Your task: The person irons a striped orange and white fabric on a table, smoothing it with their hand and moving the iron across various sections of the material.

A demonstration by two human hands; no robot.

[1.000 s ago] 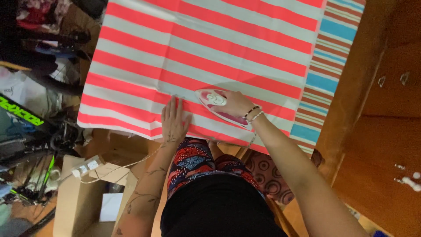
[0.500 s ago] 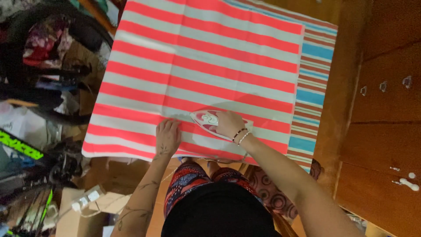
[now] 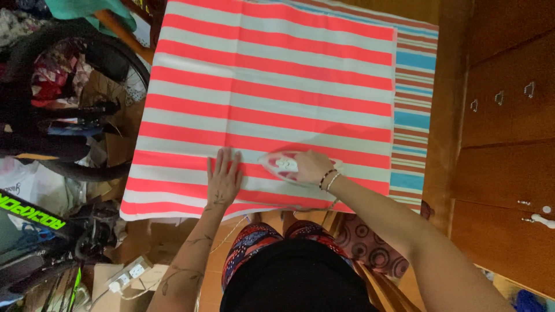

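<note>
At lower left I see a green bar (image 3: pixel 26 211) with lettering. At centre, my left hand (image 3: pixel 224 176) lies flat, fingers spread, on the red-and-white striped cloth (image 3: pixel 272 86); my right hand (image 3: pixel 312 167) grips the pink-and-white iron (image 3: pixel 281 166) beside it.

There is a single view, from a camera worn on the person's head. It looks almost straight down, tilted a little forward, so the person's own torso and legs fill the bottom edge. The left hand (image 3: pixel 223 176) and the right hand (image 3: pixel 311 166) sit in the lower middle of the frame, at arm's reach from the lens. The striped cloth (image 3: pixel 272 92) runs up to the top edge. A bicycle wheel (image 3: pixel 75 104) lies along the left margin and wooden drawers (image 3: pixel 503 115) along the right. No second view overlaps it.
</note>
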